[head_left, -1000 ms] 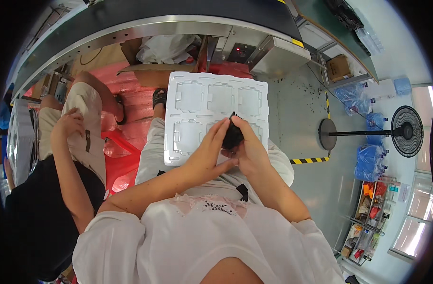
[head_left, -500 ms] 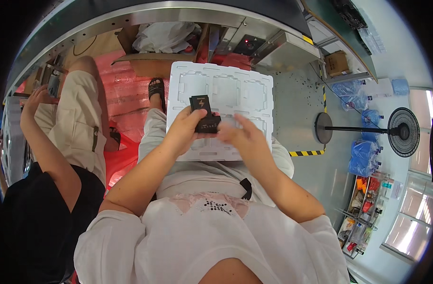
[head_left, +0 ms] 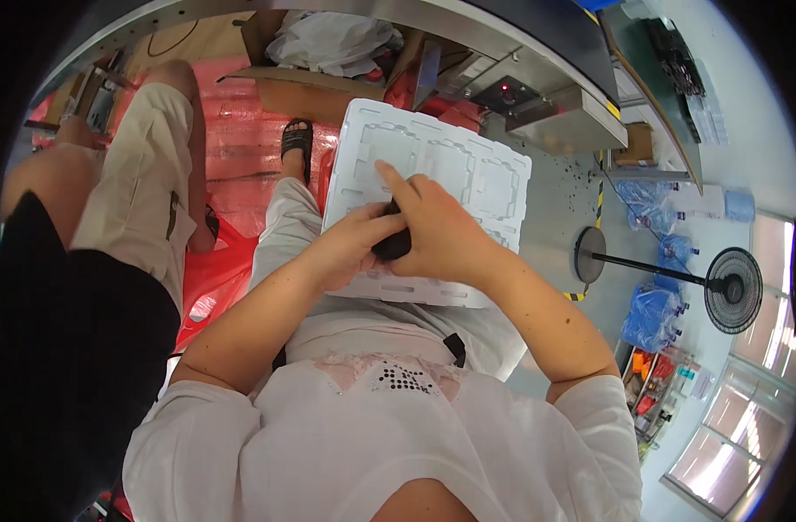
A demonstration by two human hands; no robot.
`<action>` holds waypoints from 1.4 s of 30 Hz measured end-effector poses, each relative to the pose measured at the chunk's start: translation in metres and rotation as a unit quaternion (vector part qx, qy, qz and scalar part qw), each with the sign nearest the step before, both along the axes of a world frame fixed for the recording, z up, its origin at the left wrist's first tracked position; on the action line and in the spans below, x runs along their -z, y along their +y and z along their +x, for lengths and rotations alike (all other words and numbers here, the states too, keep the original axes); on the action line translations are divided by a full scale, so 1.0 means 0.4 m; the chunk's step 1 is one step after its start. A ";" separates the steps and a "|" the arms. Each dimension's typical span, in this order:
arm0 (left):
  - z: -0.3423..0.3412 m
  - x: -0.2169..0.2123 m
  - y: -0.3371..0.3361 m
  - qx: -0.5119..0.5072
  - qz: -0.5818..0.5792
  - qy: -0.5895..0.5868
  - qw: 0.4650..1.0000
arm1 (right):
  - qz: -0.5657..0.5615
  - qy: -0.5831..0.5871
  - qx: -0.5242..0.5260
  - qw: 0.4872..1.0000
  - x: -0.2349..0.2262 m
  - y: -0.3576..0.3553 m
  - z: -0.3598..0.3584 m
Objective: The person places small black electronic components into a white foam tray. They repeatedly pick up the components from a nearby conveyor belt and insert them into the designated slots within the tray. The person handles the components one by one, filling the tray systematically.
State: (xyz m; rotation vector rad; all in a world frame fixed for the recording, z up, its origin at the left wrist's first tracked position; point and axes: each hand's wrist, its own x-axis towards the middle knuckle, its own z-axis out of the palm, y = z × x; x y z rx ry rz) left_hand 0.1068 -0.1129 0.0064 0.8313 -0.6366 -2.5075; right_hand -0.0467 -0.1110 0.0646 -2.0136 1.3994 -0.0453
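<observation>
Red plastic sheeting (head_left: 241, 148) covers the floor under the seated person's feet, and a long grey metal machine frame (head_left: 537, 96) runs across the far side of it. Beside the sheeting stands a co-worker in beige trousers (head_left: 141, 165) and a black top, at the person's left. A black pedestal fan (head_left: 733, 289) stands on the pale floor to the right, with blue water bottles (head_left: 654, 309) close to its pole.

On the person's lap lies a white moulded foam tray (head_left: 467, 178) with several shallow rectangular recesses; its near edge rests against the body and its far edge points toward the machine frame. Over the tray's near-left part both hands meet. The right hand (head_left: 446, 235) is closed over a small black device (head_left: 393, 244) from above, its index finger stretched out toward the tray's far edge. The left hand (head_left: 354, 248) clasps the same device from the left side, fingers curled round it. The device is mostly hidden between the two hands, just above the tray's surface.
</observation>
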 end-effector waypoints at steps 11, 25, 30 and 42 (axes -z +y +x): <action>0.094 0.040 -0.056 -0.253 -0.251 -0.221 0.908 | -0.181 0.127 -0.021 0.975 0.120 -0.161 0.009; 0.023 0.088 -0.201 -0.043 -0.750 -0.316 0.580 | -0.185 0.051 0.034 0.981 0.044 -0.128 -0.113; -0.021 0.094 -0.256 0.096 -0.780 -0.320 0.530 | -0.135 0.093 0.076 0.983 0.038 -0.088 -0.149; -0.023 0.129 -0.284 0.034 -0.808 -0.329 0.488 | -0.154 0.091 0.067 0.982 0.090 -0.086 -0.170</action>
